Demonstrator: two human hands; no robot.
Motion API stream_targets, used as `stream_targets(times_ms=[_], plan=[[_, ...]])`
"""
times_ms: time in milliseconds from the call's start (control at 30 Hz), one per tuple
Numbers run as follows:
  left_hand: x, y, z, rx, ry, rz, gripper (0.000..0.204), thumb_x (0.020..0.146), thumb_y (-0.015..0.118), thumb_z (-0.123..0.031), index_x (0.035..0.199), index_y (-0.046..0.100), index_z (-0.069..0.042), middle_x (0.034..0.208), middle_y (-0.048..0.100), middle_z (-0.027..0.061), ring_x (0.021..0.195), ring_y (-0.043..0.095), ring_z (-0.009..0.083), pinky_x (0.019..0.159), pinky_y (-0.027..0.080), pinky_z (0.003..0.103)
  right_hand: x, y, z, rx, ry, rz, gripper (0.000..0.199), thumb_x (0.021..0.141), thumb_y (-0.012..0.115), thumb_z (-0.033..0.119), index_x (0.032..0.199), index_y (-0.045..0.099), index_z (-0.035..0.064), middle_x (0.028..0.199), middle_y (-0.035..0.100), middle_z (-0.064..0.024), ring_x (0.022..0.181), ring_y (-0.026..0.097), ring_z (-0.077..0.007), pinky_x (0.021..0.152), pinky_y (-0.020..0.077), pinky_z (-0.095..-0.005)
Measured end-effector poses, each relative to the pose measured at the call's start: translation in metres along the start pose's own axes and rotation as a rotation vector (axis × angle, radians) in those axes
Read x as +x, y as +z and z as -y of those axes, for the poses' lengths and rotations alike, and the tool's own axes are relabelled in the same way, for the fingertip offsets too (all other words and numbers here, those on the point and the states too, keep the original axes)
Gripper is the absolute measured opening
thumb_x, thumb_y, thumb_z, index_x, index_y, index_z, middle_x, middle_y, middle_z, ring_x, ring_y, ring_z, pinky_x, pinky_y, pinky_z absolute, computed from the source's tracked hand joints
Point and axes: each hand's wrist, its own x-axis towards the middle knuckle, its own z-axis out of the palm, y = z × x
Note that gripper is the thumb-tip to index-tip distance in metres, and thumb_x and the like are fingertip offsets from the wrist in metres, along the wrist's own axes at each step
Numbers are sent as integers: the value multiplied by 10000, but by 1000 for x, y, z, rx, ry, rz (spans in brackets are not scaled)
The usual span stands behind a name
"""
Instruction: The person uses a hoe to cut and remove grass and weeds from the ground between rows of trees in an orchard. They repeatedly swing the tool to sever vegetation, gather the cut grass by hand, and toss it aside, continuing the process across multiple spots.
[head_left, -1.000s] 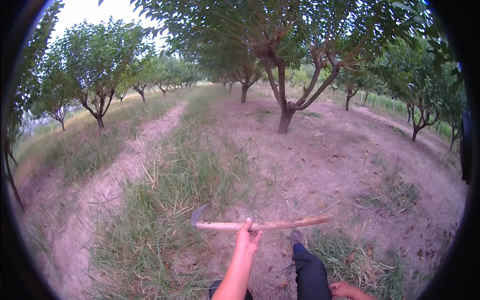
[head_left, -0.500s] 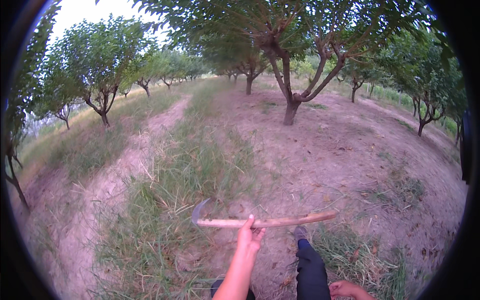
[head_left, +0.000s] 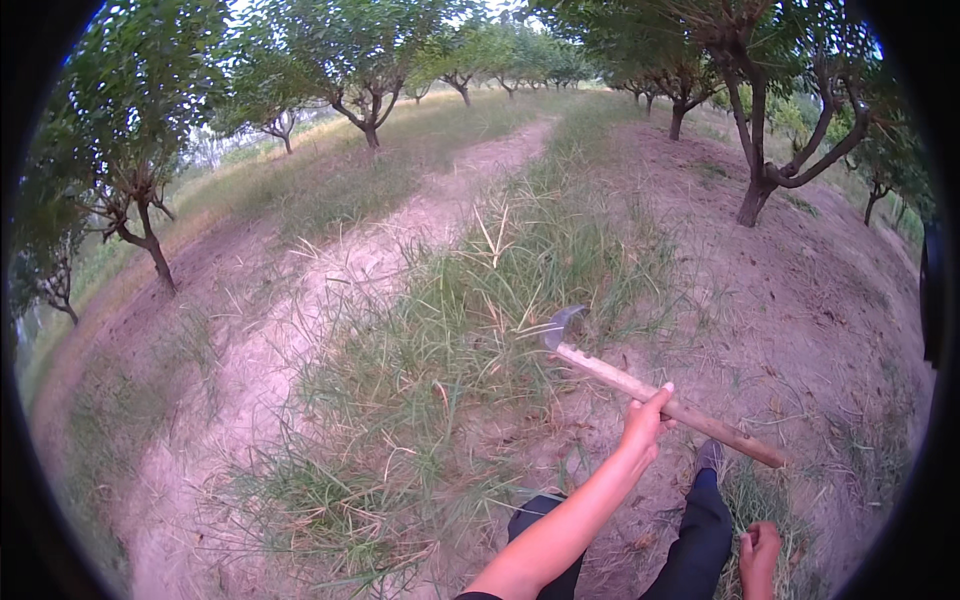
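Note:
My left hand (head_left: 648,420) is closed round the wooden handle of a sickle (head_left: 620,377), gripping it near the middle. The sickle's curved grey blade points up and left, at the edge of the tall green grass (head_left: 450,340). Its handle end slants down to the right, above my shoe (head_left: 709,457). At the lower right, my right hand (head_left: 760,550) is low beside my dark trouser leg, over a patch of grass. Its fingers are curled in, and whatever they may hold is hidden.
Left of the grass runs a pale dirt track (head_left: 270,370). A forked tree (head_left: 762,170) stands on bare soil at the right, and another tree (head_left: 145,220) at the left. More trees line the track into the distance.
The view has swung left, so trees and grass appear farther right. The sickle has tilted from nearly level to slanting, blade end up by the grass. My left hand still grips it.

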Motion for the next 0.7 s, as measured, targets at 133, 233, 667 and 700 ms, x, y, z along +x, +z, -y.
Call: stream_targets(times_ms=[133,233,667,700], plan=[[1,-3,1,216,163,-35,309,846,724,-339,895,601,-61,799,637,38,707,602,117,601,478,271,65,-3,85,92,-105,-188,340,732,676,-5,1052,566,-27,913,586,-162,762,603,-310,703,492,-387],[-8,1,-2,402,247,-14,382,818,741,-378,909,602,-34,782,634,46,702,598,107,594,478,268,89,28,126,-13,-271,-173,452,740,713,33,1156,546,-26,979,633,-195,881,628,-389,812,504,-418],[-30,-8,-8,1510,503,61,427,839,687,-314,1057,559,29,961,629,229,879,630,408,738,510,479,41,221,76,754,373,285,134,792,627,13,867,517,22,618,519,-33,432,505,-134,386,412,-287],[-30,-10,-5,1582,503,89,425,840,683,-303,1073,550,27,992,618,235,905,620,426,751,511,494,34,213,84,766,486,377,135,794,621,7,878,516,19,616,519,-37,430,503,-138,386,419,-288]])
